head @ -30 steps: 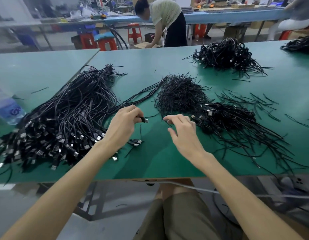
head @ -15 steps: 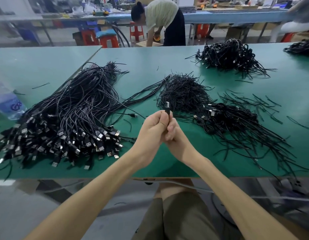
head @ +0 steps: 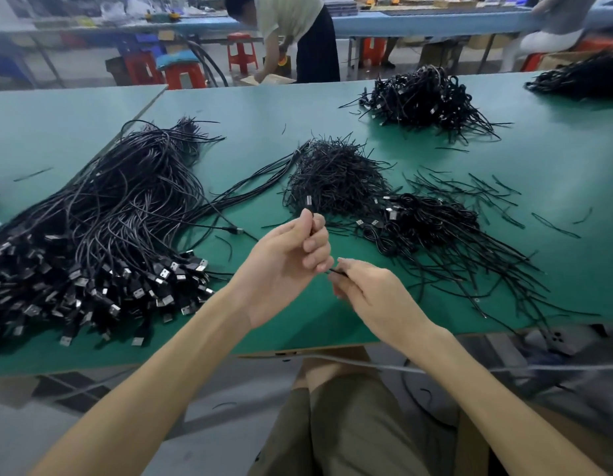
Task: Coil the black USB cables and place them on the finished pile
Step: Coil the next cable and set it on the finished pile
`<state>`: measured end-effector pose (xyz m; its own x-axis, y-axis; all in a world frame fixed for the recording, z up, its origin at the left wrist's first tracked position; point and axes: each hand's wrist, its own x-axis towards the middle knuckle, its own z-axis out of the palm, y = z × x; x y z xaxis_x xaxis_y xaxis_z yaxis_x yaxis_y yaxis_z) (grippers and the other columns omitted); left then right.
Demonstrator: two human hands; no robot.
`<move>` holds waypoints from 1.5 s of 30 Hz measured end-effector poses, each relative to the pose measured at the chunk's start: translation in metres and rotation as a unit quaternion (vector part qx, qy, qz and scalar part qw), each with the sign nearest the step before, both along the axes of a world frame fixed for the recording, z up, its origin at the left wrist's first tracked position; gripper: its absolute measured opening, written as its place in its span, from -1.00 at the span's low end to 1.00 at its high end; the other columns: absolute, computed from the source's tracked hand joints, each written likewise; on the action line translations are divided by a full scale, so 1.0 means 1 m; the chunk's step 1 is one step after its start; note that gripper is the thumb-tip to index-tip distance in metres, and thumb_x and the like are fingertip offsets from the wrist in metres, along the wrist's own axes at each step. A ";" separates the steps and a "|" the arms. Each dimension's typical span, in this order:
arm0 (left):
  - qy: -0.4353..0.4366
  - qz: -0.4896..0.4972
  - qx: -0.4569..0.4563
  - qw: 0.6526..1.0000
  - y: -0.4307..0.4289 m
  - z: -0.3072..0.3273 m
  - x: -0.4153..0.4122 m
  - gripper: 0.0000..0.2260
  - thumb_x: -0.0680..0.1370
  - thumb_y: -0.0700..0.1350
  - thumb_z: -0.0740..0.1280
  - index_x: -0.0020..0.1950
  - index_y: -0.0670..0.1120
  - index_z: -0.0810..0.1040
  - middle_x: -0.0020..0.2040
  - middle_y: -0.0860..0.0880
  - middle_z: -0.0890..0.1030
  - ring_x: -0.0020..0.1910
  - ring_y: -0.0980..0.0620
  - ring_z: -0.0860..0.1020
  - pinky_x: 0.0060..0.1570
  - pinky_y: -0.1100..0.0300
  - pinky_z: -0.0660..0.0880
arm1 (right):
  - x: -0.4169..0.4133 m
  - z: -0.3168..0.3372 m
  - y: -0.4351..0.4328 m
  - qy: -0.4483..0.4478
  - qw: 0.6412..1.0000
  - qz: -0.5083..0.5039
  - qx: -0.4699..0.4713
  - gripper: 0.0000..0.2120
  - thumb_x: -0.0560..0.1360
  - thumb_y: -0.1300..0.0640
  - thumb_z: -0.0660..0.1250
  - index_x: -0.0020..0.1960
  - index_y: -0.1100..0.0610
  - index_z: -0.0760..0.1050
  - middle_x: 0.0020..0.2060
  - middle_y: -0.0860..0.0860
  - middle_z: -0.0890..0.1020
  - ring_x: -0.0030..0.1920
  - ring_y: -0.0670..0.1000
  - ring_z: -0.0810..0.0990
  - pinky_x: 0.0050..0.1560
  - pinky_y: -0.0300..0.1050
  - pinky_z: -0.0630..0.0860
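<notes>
Left grip (head: 287, 266): fingers curled round one black cable (head: 309, 207). Metal USB plug end sticks up out of the top of the fist.
Right grip (head: 379, 298): just right of and slightly below the left one, nearly touching it. Thumb + forefinger pinch the same cable, where a short black stretch shows betw. the two. Both are held in the air over the green counter (head: 250, 139), near its front edge. Rest of the cable's run is hidden by the hands, so can't tell how much is coiled.

Left of the grips: big heap of straight cables (head: 102, 228), plug ends toward the front edge, wire ends away. One loose lead (head: 234, 230) w/ small connector lies on the counter betw. that heap and the left grip.

Just beyond the grips: dense mound of short black ties (head: 332, 173).
Right of the mound, beyond the right grip: low heap of coiled cables (head: 432, 221), lying on more ties. Stray ties (head: 487, 194) are scattered further right.

Well beyond, far side of counter: second coiled heap (head: 421, 97). Third dark heap (head: 580, 79) at far right, cut by frame edge.

Behind the counter: a person (head: 294, 25) bent over, red stools (head: 241, 55), blue bench (head: 418, 20).

Below the grips: olive shorts (head: 349, 424), grey cord (head: 373, 364) under the counter edge.
</notes>
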<state>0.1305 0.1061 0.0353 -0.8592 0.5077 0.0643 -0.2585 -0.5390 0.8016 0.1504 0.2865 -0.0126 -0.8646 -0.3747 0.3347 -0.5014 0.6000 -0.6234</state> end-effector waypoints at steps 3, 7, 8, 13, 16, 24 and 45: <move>0.026 -0.036 -0.013 0.999 0.006 -0.004 0.000 -0.70 0.74 0.05 0.10 -0.09 -0.07 0.42 -0.36 0.06 0.26 -0.41 0.09 0.30 -0.16 0.19 0.41 | 0.002 0.000 0.005 0.002 1.000 -0.013 -0.001 -0.68 0.69 0.02 0.18 -0.10 0.22 0.50 -0.46 -0.23 0.40 -0.38 0.00 0.43 -0.20 0.14 0.50; 0.025 -0.046 0.021 0.998 0.005 -0.005 0.000 -0.71 0.71 0.08 0.17 -0.11 -0.06 0.43 -0.39 0.10 0.28 -0.44 0.12 0.29 -0.21 0.23 0.42 | -0.004 -0.001 0.007 -0.010 1.000 0.001 -0.014 -0.62 0.65 -0.07 0.18 -0.13 0.22 0.49 -0.48 -0.17 0.40 -0.44 -0.11 0.38 -0.29 -0.02 0.40; 0.021 -0.044 0.036 0.998 0.003 -0.004 -0.001 -0.72 0.70 0.08 0.18 -0.11 -0.06 0.43 -0.38 0.10 0.28 -0.43 0.13 0.27 -0.25 0.25 0.38 | -0.005 -0.001 0.008 -0.010 1.000 0.005 -0.023 -0.59 0.64 -0.10 0.18 -0.15 0.22 0.49 -0.46 -0.15 0.42 -0.43 -0.10 0.39 -0.30 -0.10 0.36; -0.035 -0.049 0.118 0.991 -0.006 0.001 -0.005 -0.75 0.67 0.06 0.25 -0.11 -0.07 0.44 -0.31 0.08 0.18 -0.38 0.11 0.14 -0.28 0.21 0.21 | 0.000 -0.002 0.010 0.002 0.997 0.025 -0.076 -0.53 0.66 -0.16 0.13 -0.27 0.13 0.43 -0.47 -0.12 0.41 -0.46 -0.07 0.37 -0.36 -0.28 0.27; -0.060 -0.037 0.136 0.988 -0.009 -0.002 -0.005 -0.73 0.69 0.06 0.22 -0.12 -0.06 0.47 -0.31 0.07 0.17 -0.39 0.11 0.14 -0.29 0.23 0.24 | 0.002 -0.004 0.004 -0.023 0.993 0.040 -0.110 -0.49 0.67 -0.22 0.07 -0.29 0.08 0.40 -0.48 -0.07 0.39 -0.46 -0.08 0.33 -0.36 -0.21 0.28; 0.139 -0.112 -0.029 0.983 -0.015 0.005 0.010 -0.64 0.67 0.14 0.20 -0.25 0.03 0.53 -0.44 -0.01 0.30 -0.45 0.09 0.28 -0.27 0.16 0.25 | -0.002 -0.004 0.013 0.009 0.998 0.054 -0.010 -0.46 0.66 -0.23 0.11 -0.29 0.17 0.31 -0.45 -0.05 0.37 -0.42 -0.05 0.31 -0.35 -0.09 0.28; 0.102 0.021 -0.170 0.980 0.001 -0.036 0.010 -0.58 0.72 -0.10 0.02 0.56 -0.19 0.32 0.51 -0.09 0.45 0.51 -0.05 0.39 0.47 0.05 0.35 | 0.010 0.017 -0.036 -0.029 0.968 0.009 -0.247 -0.55 0.70 0.04 0.12 -0.32 0.21 0.37 -0.41 0.17 0.44 -0.35 -0.15 0.41 -0.20 -0.32 0.32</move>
<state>0.1404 0.1067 -0.0006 -0.8663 0.4947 0.0696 -0.0583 -0.2384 0.9694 0.1605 0.2510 0.0042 -0.8820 -0.1971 0.4280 -0.4646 0.2121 -0.8597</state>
